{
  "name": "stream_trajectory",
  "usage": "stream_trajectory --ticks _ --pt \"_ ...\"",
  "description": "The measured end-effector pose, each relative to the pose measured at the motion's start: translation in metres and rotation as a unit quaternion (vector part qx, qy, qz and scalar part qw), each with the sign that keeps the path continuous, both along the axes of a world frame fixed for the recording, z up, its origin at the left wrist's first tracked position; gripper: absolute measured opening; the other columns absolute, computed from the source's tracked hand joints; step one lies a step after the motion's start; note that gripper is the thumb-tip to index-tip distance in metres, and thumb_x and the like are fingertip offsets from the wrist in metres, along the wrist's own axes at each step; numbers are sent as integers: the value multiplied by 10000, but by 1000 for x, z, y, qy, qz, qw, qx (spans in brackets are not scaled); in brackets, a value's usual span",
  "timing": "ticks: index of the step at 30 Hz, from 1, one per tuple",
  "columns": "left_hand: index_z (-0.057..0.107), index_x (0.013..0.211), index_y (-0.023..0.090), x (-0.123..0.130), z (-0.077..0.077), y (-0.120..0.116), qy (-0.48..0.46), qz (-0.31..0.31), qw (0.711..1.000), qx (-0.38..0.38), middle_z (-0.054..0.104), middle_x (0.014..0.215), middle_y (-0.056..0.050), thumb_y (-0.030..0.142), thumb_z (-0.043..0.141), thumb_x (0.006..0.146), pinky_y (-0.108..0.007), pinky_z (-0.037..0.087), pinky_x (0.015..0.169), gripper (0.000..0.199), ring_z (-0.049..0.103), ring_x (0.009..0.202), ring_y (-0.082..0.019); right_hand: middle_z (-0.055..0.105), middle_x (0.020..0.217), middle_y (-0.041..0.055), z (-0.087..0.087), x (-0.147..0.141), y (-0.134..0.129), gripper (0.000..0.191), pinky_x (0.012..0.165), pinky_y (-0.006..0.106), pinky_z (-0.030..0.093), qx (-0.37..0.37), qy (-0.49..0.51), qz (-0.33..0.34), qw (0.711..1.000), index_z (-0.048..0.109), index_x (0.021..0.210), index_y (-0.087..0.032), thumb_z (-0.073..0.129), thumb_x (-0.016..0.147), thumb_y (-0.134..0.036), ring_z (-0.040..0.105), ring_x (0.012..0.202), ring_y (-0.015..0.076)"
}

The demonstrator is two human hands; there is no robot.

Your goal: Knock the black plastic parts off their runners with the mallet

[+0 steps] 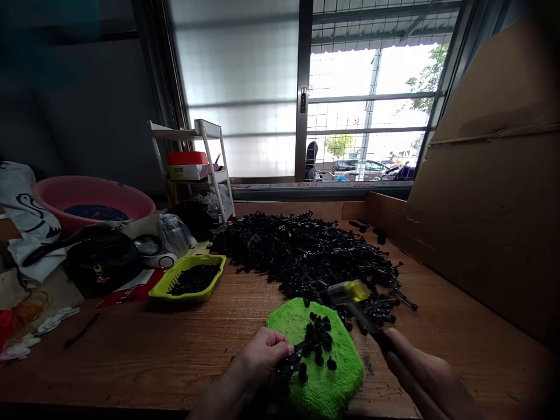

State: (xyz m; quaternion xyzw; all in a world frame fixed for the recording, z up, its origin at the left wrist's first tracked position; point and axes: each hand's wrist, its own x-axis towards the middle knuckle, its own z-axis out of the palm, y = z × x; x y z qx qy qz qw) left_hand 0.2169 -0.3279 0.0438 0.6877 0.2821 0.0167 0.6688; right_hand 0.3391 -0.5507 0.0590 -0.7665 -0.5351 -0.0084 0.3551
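Note:
A small hammer [368,319] with a yellow-ended head is raised in my right hand [422,364], which is closed around the dark handle; motion blurs it a little. My left hand [265,356] pinches a black plastic part [301,346] over a bright green fuzzy cloth pad [306,396]. Several black parts with round knobs [321,333] lie on the pad beside those fingers. The hammer head hangs above the pad's far right edge, apart from the pieces on the pad.
Behind the pad spreads a big heap of black parts [301,245] on the wooden table [184,350]. To the left stand a yellow-green basket [188,297] of black pieces, a black bag [102,259], a pink basin [94,186] and a white rack [209,131]. Cardboard [490,221] leans at right.

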Motion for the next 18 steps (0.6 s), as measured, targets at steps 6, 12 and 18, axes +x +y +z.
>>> stream_trajectory --ticks 6,12,18 --pt "446 495 178 2 -13 3 -14 -6 1000 16 311 389 84 357 587 629 -208 132 365 265 233 358 -52 578 608 -5 -5 -2 0 343 430 266 358 -76 -81 12 994 440 1204 -260 254 916 -272 575 506 217" --pt "467 501 166 2 -12 2 -18 -12 998 54 319 402 78 293 547 664 -201 151 378 222 251 384 -53 601 647 15 1 -15 4 265 480 280 411 -58 -36 18 997 537 1078 -258 340 914 -324 586 528 224" --pt "482 527 157 -9 -1 3 -42 11 997 -57 372 405 84 309 605 651 -185 144 346 231 252 332 -30 632 712 26 -11 -4 -7 352 562 305 476 5 47 10 999 528 1165 -249 287 937 -367 618 641 244"
